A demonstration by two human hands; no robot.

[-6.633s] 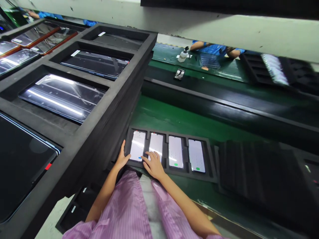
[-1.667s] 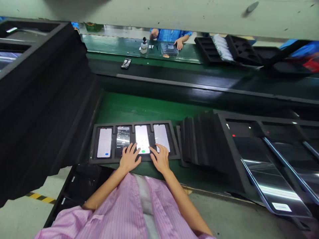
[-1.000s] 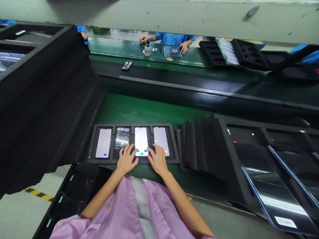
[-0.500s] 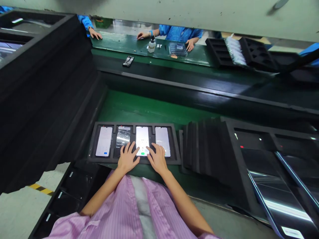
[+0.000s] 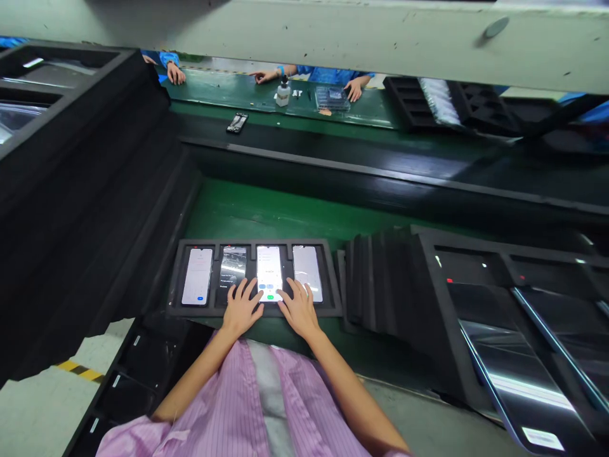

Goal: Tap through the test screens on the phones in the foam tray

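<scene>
A black foam tray [image 5: 176, 279] lies on the green bench in front of me and holds several lit phones in a row. My left hand [image 5: 242, 309] rests with fingers spread over the lower end of the second phone [image 5: 232, 266], its fingertips reaching toward the third phone [image 5: 269, 270]. My right hand [image 5: 299, 308] lies with fingers spread between the third phone and the fourth phone [image 5: 307, 270], touching their lower ends. The first phone [image 5: 197, 284] at the left is untouched. Neither hand holds anything.
A tall stack of black foam trays [image 5: 80, 190] rises at my left, and another stack [image 5: 428, 298] with dark phones lies at my right. A black conveyor [image 5: 380, 171] runs beyond the bench. Across it, other people's hands [image 5: 354, 91], a bottle [image 5: 283, 94] and a phone part [image 5: 236, 122].
Over the last seconds both hands moved from the leftmost phones to the middle and right ones. In the last half second the fingers shifted only slightly on the screens.
</scene>
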